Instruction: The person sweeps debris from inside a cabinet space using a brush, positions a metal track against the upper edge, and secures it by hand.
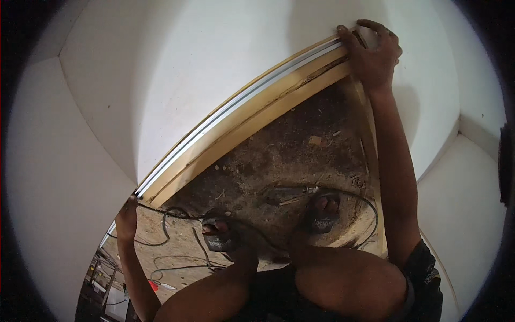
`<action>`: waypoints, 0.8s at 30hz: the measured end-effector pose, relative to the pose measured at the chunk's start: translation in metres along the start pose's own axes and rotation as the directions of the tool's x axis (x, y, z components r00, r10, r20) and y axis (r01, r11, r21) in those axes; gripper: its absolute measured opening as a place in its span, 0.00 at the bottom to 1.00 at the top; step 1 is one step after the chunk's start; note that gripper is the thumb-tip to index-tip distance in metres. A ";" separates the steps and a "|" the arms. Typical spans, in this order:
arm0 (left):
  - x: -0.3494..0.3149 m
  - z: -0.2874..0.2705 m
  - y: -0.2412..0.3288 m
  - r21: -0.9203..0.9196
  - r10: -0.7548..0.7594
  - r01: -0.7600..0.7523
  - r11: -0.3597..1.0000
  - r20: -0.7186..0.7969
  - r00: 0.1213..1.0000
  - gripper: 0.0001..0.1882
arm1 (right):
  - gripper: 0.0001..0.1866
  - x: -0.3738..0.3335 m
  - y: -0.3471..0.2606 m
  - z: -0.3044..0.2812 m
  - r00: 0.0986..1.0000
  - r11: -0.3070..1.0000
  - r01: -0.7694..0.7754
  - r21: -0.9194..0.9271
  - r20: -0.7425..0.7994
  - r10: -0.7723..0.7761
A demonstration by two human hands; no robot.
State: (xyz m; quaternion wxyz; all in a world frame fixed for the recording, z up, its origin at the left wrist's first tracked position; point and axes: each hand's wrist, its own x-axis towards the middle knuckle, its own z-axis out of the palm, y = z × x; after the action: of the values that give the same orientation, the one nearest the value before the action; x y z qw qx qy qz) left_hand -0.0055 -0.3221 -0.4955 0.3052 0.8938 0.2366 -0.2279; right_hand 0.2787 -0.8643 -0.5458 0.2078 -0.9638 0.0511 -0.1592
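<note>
A long, silvery grooved metal rail (pixel 230 110) lies along a pale wooden frame (pixel 257 119), slanting from lower left to upper right against a white surface. At the far upper right, my right hand (pixel 376 56) grips the corner where the rail ends, its thumb by the rail and its fingers reaching past the edge. Down at the lower left end, my left hand (pixel 127 219) is closed around the rail's other end; most of its fingers are hidden. A dark crack or seam runs lengthwise along the wood.
On the dirty floor (pixel 279 145) lies a dark tool with a silver collar (pixel 312 189), beside my sandalled feet. A black cable (pixel 167 225) loops across the ground. White walls (pixel 48 161) stand on both sides. Assorted items and a red object (pixel 153 285) are at lower left.
</note>
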 end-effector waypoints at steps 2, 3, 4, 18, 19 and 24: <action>-0.002 0.003 0.013 0.014 -0.031 0.032 0.999 -0.024 0.999 0.08 | 0.30 0.001 0.004 0.002 0.996 0.998 0.057 -0.020 -0.062 -0.058; 0.000 0.005 0.015 0.023 -0.045 0.046 0.999 -0.033 0.998 0.08 | 0.32 0.005 0.011 0.001 0.993 0.992 0.099 -0.082 -0.063 -0.105; 0.002 0.007 0.013 -0.017 -0.037 0.037 0.999 -0.005 0.999 0.08 | 0.33 0.008 0.009 -0.004 0.994 0.993 0.102 -0.062 -0.035 -0.105; 0.005 0.015 0.015 -0.253 0.078 -0.085 0.964 -0.038 0.996 0.05 | 0.38 0.022 0.008 -0.014 0.994 0.985 -0.008 -0.172 0.102 0.026; 0.004 0.018 0.019 -0.260 0.078 -0.085 0.962 -0.035 0.996 0.05 | 0.38 0.023 0.012 -0.013 0.995 0.987 -0.029 -0.155 0.091 0.043; 0.004 0.019 0.011 -0.272 0.104 -0.118 0.955 -0.066 0.992 0.03 | 0.41 0.020 -0.003 -0.014 0.985 0.977 -0.124 -0.173 0.096 0.142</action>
State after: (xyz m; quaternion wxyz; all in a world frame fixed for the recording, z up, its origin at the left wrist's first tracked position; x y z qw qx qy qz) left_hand -0.0011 -0.3406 -0.5061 0.4326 0.8602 0.2231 -0.1523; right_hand 0.2929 -0.8708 -0.5265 0.1392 -0.9794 0.1175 -0.0875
